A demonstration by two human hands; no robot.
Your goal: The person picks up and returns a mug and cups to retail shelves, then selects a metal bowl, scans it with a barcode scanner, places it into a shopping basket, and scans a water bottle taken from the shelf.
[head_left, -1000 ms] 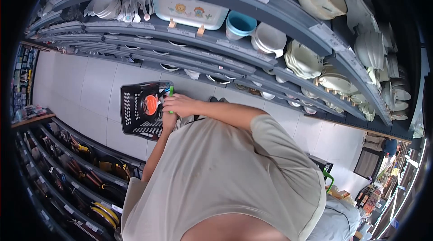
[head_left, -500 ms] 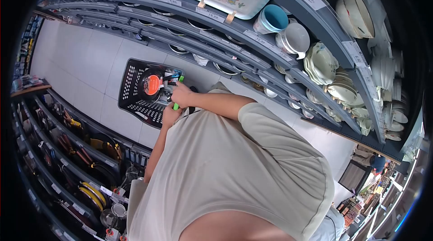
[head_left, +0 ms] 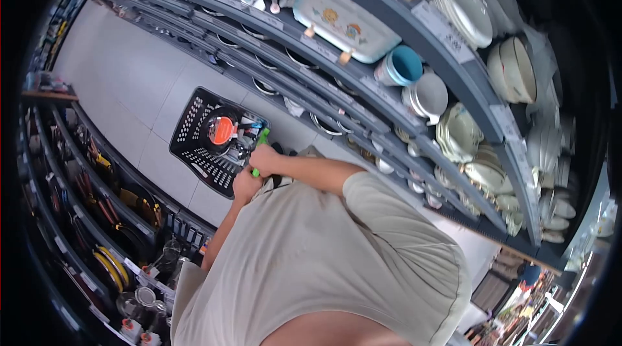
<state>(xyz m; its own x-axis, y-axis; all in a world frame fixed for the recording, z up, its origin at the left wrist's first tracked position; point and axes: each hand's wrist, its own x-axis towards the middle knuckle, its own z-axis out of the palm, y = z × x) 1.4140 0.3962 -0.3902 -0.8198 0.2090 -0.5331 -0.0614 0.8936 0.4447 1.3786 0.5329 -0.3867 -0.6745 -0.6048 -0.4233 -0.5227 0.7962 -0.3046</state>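
Both hands are closed on the bright green handle [head_left: 264,137] of a black shopping basket [head_left: 186,127]. My right hand [head_left: 264,159] grips it nearer the shelves of dishes. Just below, my left hand [head_left: 245,185] wraps round its other part, close to my shirt. Inside the basket lies a dark frying pan [head_left: 211,131] with a round orange label [head_left: 223,130]. Several small packaged items [head_left: 245,133] sit beside the pan, too small to identify. The basket hangs or rolls in front of me; I cannot tell which.
Shelves on the right carry a cartoon-printed tray [head_left: 346,19], a blue-lined cup [head_left: 403,66], a white mug [head_left: 429,95] and stacked bowls [head_left: 463,14]. Pans and utensils with yellow edges [head_left: 111,269] fill shelves on the left. Pale floor tiles [head_left: 123,80] run between.
The view has turned slightly, so the shelves sit lower on the right. Both hands keep hold of the handle, and the basket stays in front of me.
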